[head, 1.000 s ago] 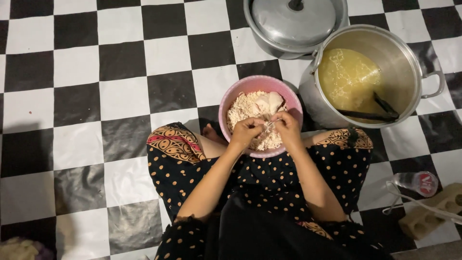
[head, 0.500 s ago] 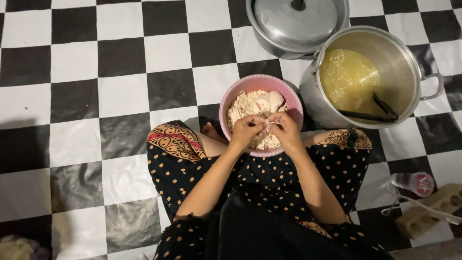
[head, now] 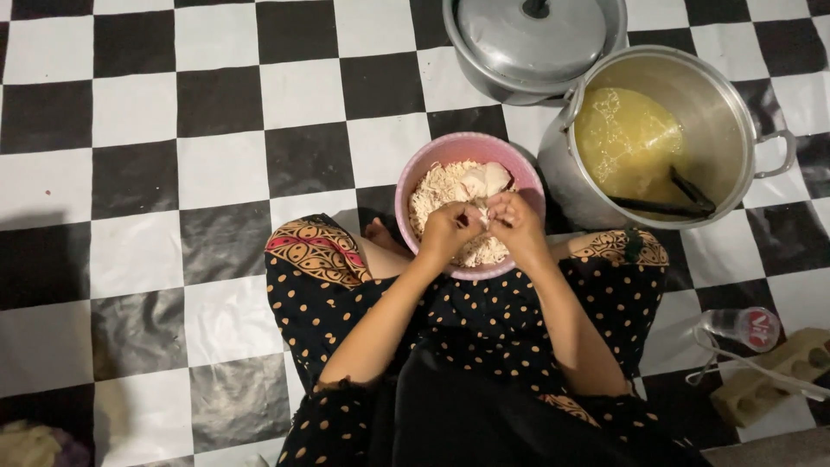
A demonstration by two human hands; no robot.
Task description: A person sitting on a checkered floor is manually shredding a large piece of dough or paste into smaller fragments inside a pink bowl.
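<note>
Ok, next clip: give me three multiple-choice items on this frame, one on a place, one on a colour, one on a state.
1. Where does the pink bowl sit?
A. On the floor in front of the person's lap
B. Inside the open pot
C. On top of the lid

2. What colour is the liquid in the open pot?
A. Red
B. Yellow
C. Clear

3. How is the other pot, at the top of the frame?
A. Tipped on its side
B. Open and empty
C. Covered by its lid

Answers:
1 A, the bowl rests on the checkered floor by the person's knees, with the left hand and right hand over it.
2 B, the liquid is yellow, with a dark utensil in it.
3 C, a grey lid with a knob sits on it.
</note>
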